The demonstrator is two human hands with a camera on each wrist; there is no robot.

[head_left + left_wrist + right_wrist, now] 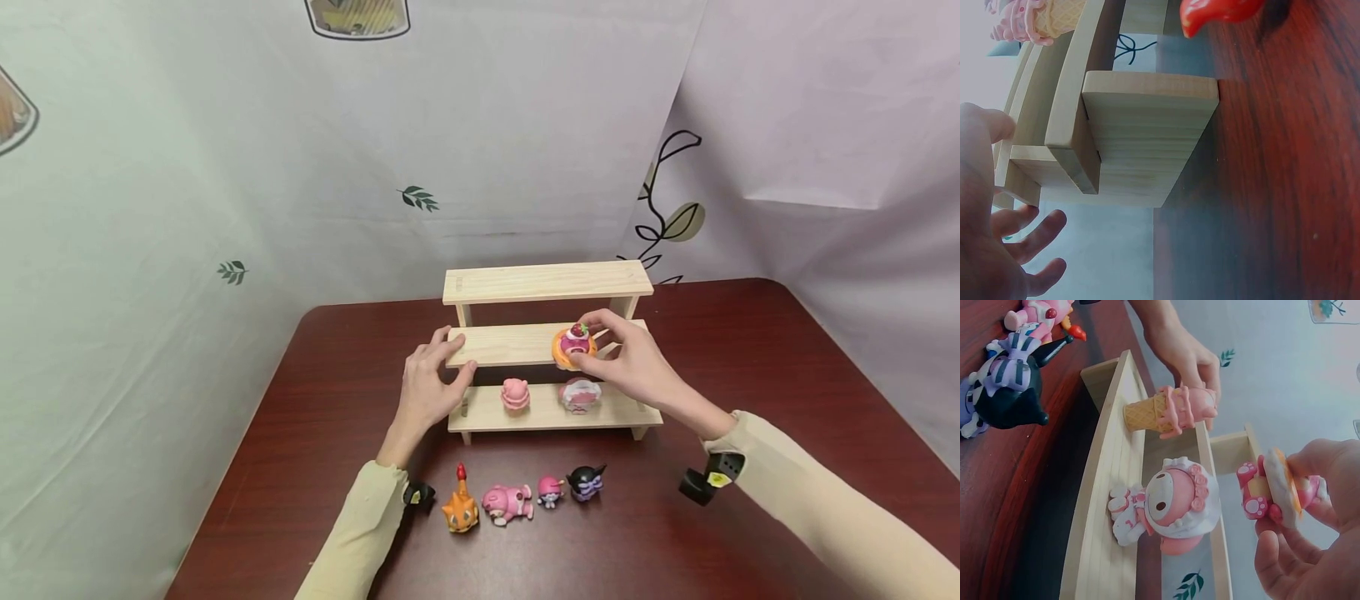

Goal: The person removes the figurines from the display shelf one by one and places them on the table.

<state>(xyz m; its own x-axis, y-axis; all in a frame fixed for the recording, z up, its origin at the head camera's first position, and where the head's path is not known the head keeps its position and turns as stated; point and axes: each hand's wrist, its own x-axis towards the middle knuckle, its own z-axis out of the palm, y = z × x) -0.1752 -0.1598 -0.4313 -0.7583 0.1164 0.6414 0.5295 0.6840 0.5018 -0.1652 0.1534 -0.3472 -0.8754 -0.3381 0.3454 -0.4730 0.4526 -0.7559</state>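
Note:
My right hand (637, 358) pinches a small toy figurine (574, 343) by its round orange rim, at the right part of the middle tier. The right wrist view shows pink paws under that rim (1285, 487); a strawberry tops it. With thumb and fingers, my left hand (429, 383) grips the left end of the middle board of a three-tier wooden display shelf (502, 343). On the bottom tier stand a pink ice-cream-cone figurine (515, 396) and a pink figurine in a white frilled bonnet (580, 395).
In front of the shelf, on the dark red table (300, 433), are an orange figurine with a red-tipped tail (461, 510), a pink one lying down (508, 502), a small pink-topped one (550, 492) and a black-headed one (586, 482). Pale printed cloth (525, 125) hangs behind.

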